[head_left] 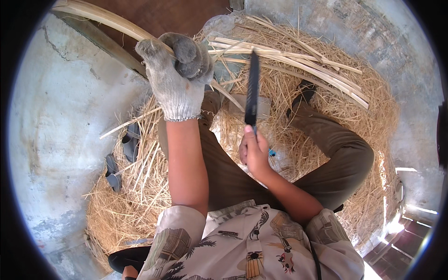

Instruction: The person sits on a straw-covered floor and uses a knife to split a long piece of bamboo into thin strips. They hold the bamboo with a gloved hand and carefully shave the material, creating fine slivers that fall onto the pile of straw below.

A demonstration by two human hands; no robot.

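Note:
My left hand (179,74), in a grey-white knitted work glove with dark fingers, is closed around a long pale bamboo strip (107,17). The strip's far end rises to the upper left; a thin piece slants down to the right from below the glove. Bare and to the right of it, my right hand (254,151) grips a knife (252,88) by its handle. Its dark blade points away from me and is apart from the strip in my left hand. Beyond the blade lies a bundle of split bamboo strips (322,70).
Straw-like shavings (126,210) cover the floor around my legs. A flat grey block (261,106) lies between my legs, with a small blue object (272,152) nearer me. Sandals (112,172) lie at left. Worn walls (70,116) stand on both sides; a dark item (128,257) shows at lower left.

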